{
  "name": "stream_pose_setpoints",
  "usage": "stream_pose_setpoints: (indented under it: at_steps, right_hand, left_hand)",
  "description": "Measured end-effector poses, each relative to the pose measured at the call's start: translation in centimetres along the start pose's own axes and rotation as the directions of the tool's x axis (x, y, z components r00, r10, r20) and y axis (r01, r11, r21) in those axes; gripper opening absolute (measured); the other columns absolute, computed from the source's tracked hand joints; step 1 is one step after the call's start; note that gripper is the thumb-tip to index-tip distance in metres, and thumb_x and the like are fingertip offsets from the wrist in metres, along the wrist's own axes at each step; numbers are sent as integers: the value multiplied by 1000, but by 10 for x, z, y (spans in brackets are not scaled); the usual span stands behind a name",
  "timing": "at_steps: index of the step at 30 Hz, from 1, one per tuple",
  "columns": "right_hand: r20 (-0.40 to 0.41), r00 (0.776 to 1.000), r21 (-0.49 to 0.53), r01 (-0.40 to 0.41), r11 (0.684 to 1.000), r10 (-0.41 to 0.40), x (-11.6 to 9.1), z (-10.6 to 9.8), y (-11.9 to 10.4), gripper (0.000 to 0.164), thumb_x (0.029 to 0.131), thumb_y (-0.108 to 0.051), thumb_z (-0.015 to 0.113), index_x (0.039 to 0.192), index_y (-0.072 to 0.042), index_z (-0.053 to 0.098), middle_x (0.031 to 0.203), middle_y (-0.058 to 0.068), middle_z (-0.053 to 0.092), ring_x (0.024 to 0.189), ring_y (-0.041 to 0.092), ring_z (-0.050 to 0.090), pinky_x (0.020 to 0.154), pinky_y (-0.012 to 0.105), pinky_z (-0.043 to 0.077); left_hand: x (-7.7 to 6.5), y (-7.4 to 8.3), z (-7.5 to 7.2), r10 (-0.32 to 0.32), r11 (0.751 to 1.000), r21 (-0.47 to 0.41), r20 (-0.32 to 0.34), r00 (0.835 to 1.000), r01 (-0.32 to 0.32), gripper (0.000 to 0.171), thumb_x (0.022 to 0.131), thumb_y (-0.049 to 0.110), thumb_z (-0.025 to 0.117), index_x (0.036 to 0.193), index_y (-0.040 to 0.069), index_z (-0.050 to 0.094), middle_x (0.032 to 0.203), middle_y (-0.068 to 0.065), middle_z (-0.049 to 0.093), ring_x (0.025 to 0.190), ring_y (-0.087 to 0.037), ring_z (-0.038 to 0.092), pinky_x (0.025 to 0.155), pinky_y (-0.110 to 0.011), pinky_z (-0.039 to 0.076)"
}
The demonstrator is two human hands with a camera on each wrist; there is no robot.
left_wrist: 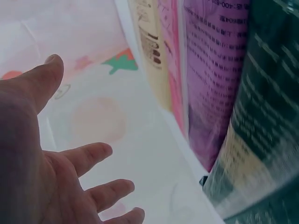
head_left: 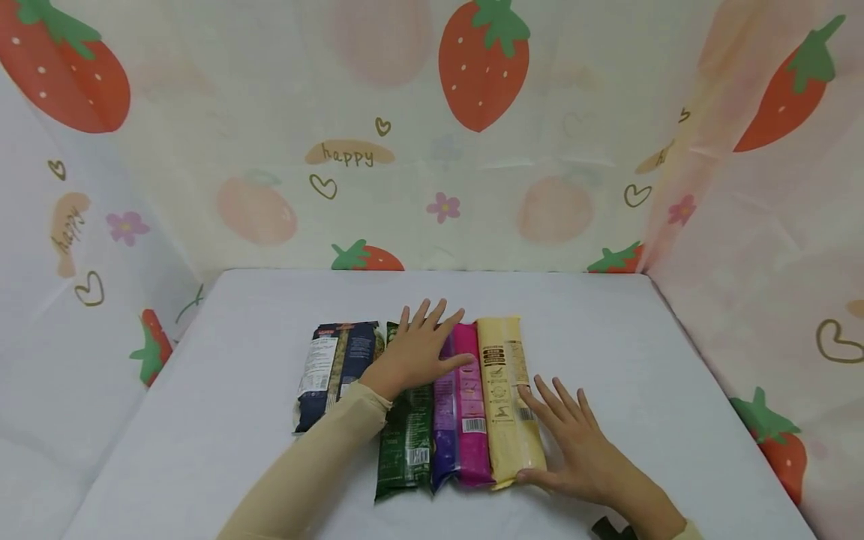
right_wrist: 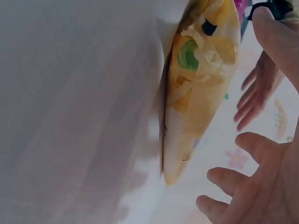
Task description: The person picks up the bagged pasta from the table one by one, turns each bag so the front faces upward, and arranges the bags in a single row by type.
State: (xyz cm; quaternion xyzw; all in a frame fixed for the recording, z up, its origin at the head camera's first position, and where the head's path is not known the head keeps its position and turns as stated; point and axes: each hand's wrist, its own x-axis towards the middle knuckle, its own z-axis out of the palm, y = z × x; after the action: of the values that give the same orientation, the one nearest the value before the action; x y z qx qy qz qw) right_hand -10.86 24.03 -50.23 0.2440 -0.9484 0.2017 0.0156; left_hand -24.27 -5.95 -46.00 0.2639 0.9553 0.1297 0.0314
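Note:
Several packets lie side by side on a white table. From the left they are a dark blue packet [head_left: 313, 405], a dark green packet [head_left: 405, 450], a purple and pink packet [head_left: 472, 397] and a pale yellow packet [head_left: 506, 435]. Over the upper parts of the green and purple ones is my left hand [head_left: 418, 349], its fingers spread and its palm empty in the left wrist view. My right hand [head_left: 577, 446] is at the yellow packet's right side, fingers splayed, thumb near its lower corner. In the right wrist view that packet's crinkled end [right_wrist: 210, 60] stands left of the fingers.
The white tabletop [head_left: 256, 300] ends at a cloth backdrop [head_left: 418, 202] printed with strawberries, with matching cloth walls left and right. Something black [head_left: 610, 529] shows beside my right wrist at the bottom edge.

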Motion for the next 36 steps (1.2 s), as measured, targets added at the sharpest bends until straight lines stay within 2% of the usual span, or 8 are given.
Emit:
stream_pose_setpoints:
  at_steps: [5,10,13,18,23,29,32,36]
  right_hand:
    - [-7,1000,-13,30,999,-30,0,4,-1,119,79,-80,78,170,-19,33,175,21,26,158,55,22,119,82,16]
    - [-7,997,-36,81,996,-81,0,7,0,126,76,-81,80,170,-10,32,172,28,28,155,56,27,121,76,24]
    - [10,997,-40,83,996,-83,1,8,0,131,75,-83,79,170,-9,29,172,28,27,155,56,28,123,71,26]
    - [49,996,-7,74,997,-73,3,11,-1,133,75,-83,79,172,-10,25,174,28,22,156,57,25,123,69,28]
    - [68,997,47,41,998,-44,4,13,-1,134,75,-81,81,172,-10,23,174,29,20,156,58,25,118,69,38]
    - [117,993,112,-13,994,0,1,11,-4,135,77,-78,81,172,-6,17,176,27,13,155,52,32,112,61,48]
    - [154,988,143,-51,988,29,1,11,-5,137,78,-74,83,172,-2,14,177,25,9,155,48,34,112,58,49]
    - [196,977,164,-120,979,87,3,9,-7,137,77,-69,88,171,-1,15,176,28,11,151,49,41,110,58,51]
  left_hand:
    - [12,6,5,5,1000,4,8,1000,-5,87,104,71,52,173,25,24,179,-14,17,166,-38,8,131,-66,6]
    - [27,10,14,17,1000,16,24,1000,-17,86,106,69,52,173,25,24,179,-13,18,166,-37,11,131,-65,7]
    - [36,11,19,15,1000,3,35,999,-15,87,105,70,51,173,24,24,179,-14,19,165,-37,11,131,-65,7]
    - [49,10,26,11,1000,7,57,998,-11,90,104,72,50,173,20,25,178,-16,21,165,-35,16,133,-59,9]
    - [60,10,32,35,999,13,87,996,-37,91,105,70,50,173,15,24,177,-16,23,164,-32,20,133,-51,15]
    - [66,14,33,29,996,-83,138,990,-17,94,105,67,55,173,12,21,177,-8,27,160,-29,32,129,-46,32]
    - [69,18,34,24,994,-111,149,988,-7,93,105,64,58,173,11,22,175,-8,32,158,-29,36,126,-45,36]
    - [74,24,37,12,999,-51,153,988,-4,94,105,62,61,172,9,23,174,-11,34,156,-30,40,124,-43,39]
